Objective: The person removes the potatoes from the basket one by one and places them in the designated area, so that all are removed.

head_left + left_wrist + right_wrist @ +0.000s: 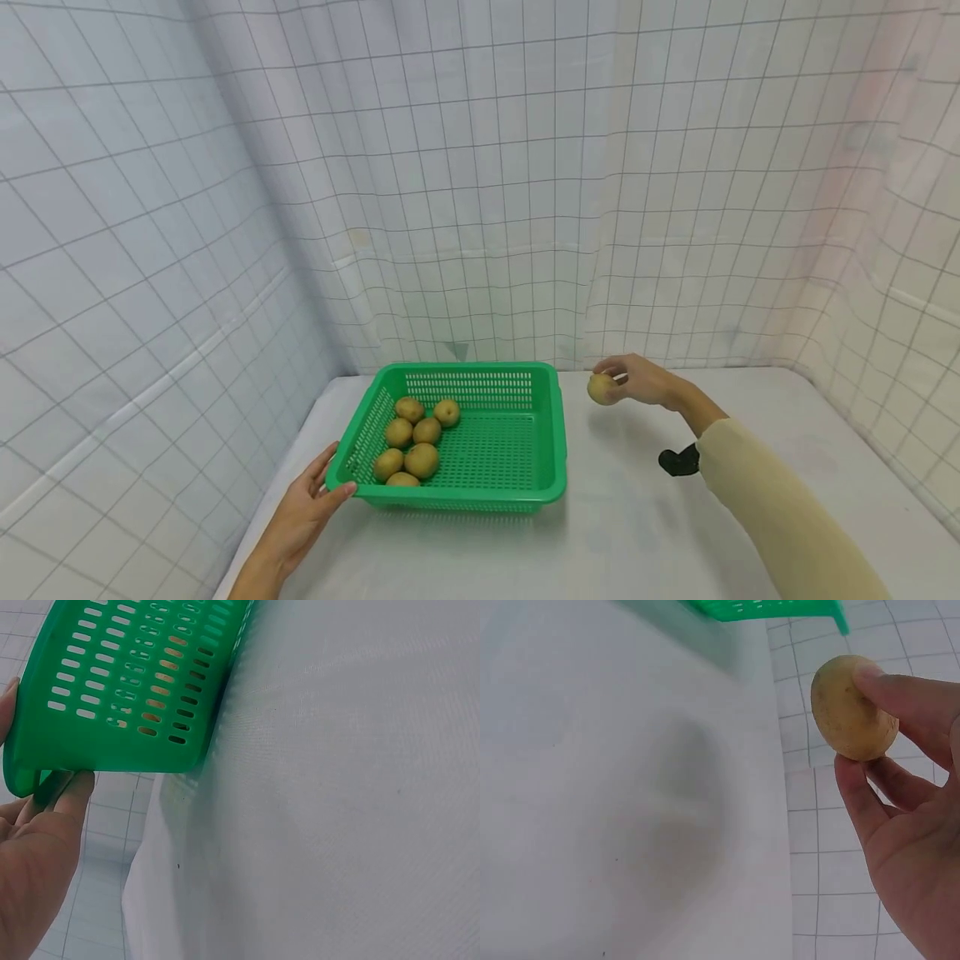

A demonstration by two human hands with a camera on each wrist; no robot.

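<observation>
A green plastic basket (480,493) with slotted walls stands on the white table, several potatoes (422,461) gathered on its left side. At the basket's near left corner, my left hand (302,510) grips the rim, thumb on the front edge and fingers along the left side. The left wrist view shows its fingertips (84,784) tucked under the rim. To the right of the basket, my right hand (911,825) pinches a single potato (847,712) between thumb and fingers. That potato is held above the table, and its shadow falls on the cloth.
A small black object (678,461) lies on the table (622,533) beside the right sleeve, partly hidden by it. White curtains (480,208) with a dark grid enclose the table at the back and both sides.
</observation>
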